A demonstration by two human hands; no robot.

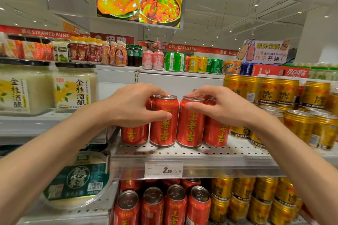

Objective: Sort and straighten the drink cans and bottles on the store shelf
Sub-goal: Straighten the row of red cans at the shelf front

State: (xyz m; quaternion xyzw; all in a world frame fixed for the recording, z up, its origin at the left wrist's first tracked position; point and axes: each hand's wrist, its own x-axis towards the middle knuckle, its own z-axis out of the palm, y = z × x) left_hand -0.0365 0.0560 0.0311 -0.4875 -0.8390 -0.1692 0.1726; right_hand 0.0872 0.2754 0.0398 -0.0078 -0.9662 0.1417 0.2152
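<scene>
Several red herbal tea cans with yellow characters stand upright in a front row on the perforated white shelf point(215, 153). My left hand point(135, 104) grips the second can from the left point(163, 128), thumb on its front and fingers over its rim. My right hand point(217, 105) grips the neighbouring red can point(191, 126) the same way. The two held cans stand side by side, almost touching. An outer red can point(134, 134) stands at the left and another point(216, 133) at the right, both partly hidden by my hands.
Gold energy drink cans point(300, 124) crowd the shelf right of the red ones. Large jars of rice wine point(75, 89) stand at the left. More red cans point(175, 204) and gold cans fill the shelf below. A price tag point(163, 170) hangs on the shelf edge.
</scene>
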